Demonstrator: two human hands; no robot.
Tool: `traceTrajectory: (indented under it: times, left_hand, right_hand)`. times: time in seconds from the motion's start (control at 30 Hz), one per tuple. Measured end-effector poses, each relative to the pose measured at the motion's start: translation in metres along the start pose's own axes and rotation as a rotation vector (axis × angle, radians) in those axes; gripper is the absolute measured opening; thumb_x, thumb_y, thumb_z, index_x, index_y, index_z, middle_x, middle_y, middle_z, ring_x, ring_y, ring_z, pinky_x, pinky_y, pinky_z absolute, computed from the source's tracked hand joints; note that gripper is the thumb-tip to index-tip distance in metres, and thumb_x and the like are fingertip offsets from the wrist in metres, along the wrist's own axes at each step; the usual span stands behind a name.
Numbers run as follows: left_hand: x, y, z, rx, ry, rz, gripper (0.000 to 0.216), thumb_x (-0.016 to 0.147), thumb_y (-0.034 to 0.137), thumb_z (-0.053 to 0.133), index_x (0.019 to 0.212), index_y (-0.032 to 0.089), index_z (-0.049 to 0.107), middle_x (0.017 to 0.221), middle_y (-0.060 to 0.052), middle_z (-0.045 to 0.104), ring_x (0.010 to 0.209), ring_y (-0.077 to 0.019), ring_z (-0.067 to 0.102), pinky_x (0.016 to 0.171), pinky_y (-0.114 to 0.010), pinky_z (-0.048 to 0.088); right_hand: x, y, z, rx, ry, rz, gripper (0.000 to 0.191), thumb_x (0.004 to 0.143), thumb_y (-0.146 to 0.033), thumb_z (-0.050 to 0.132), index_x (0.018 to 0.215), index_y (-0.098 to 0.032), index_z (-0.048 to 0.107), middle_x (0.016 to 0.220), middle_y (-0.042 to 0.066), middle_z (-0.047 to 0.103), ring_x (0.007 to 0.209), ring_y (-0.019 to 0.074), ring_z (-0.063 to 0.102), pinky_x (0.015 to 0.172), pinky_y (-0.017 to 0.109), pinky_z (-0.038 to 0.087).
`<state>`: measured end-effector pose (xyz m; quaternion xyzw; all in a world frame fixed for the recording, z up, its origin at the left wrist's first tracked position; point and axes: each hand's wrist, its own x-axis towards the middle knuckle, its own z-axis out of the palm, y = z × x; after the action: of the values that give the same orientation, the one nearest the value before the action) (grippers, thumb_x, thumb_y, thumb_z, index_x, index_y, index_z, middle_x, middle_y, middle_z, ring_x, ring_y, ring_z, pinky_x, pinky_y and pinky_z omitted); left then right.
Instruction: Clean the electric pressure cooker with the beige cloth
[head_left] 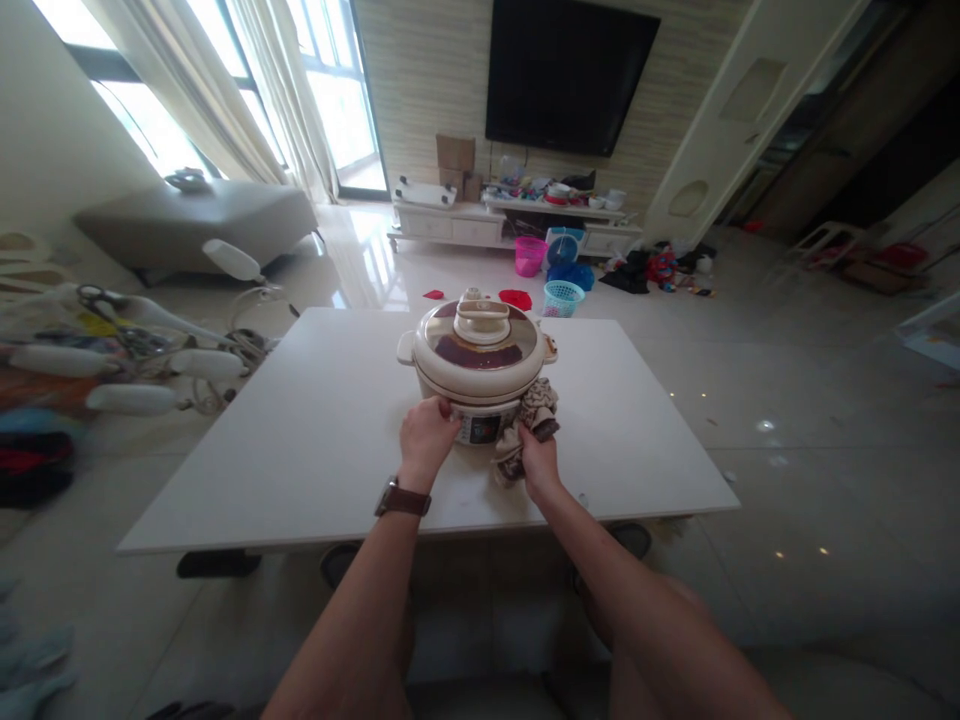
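Cream cooker, left hand at its front, grip unclear; right hand around patterned cloth

I'm pretty clearly in a home, living room by the looks of it: big flat-screen TV on the wall, low white TV cabinet loaded with clutter, long pale curtains at tall windows, plastic baskets on shiny floor tiles.

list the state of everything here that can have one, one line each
Cooker: upright on the table, lid on
Control panel: too small to tell if lit
Cloth: bunched in the right hand
Left hand: curled at the cooker's front
Television: dark
Curtains: partly open
Watch: strapped on
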<state>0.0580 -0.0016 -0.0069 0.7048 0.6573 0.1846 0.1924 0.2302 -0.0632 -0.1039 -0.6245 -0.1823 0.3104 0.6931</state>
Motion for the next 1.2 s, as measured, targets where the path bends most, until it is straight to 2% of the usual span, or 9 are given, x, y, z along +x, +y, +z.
traceTrajectory:
  times: [0.23,0.73,1.2]
  left_hand:
    - [-0.002,-0.002,0.002,-0.023,0.012,-0.006,0.012,0.088,0.035,0.076,0.093,0.024,0.077,0.100,-0.006,0.083,0.101,-0.0266,0.077,0.086,-0.034,0.054]
    - [-0.004,-0.002,0.003,-0.028,0.032,-0.038,0.016,0.086,0.039,0.078,0.094,0.026,0.077,0.098,-0.005,0.083,0.102,-0.0285,0.077,0.085,-0.036,0.054]
    - [-0.003,-0.006,0.012,0.056,0.061,-0.006,0.014,0.086,0.032,0.076,0.096,0.027,0.069,0.102,-0.005,0.082,0.102,-0.0298,0.076,0.082,-0.036,0.052]
  right_hand:
    - [-0.002,-0.003,-0.001,0.036,-0.055,0.055,0.038,0.075,-0.038,0.080,0.108,-0.018,0.076,0.106,0.009,0.084,0.099,0.0247,0.081,0.085,0.035,0.066]
    - [-0.006,-0.003,0.001,0.041,-0.020,0.063,0.039,0.074,-0.038,0.081,0.107,-0.019,0.078,0.108,0.010,0.084,0.102,0.0256,0.081,0.086,0.036,0.066]
    - [-0.008,0.001,0.002,-0.017,-0.010,0.035,0.037,0.077,-0.039,0.079,0.108,-0.020,0.076,0.110,0.010,0.083,0.106,0.0269,0.080,0.090,0.038,0.066]
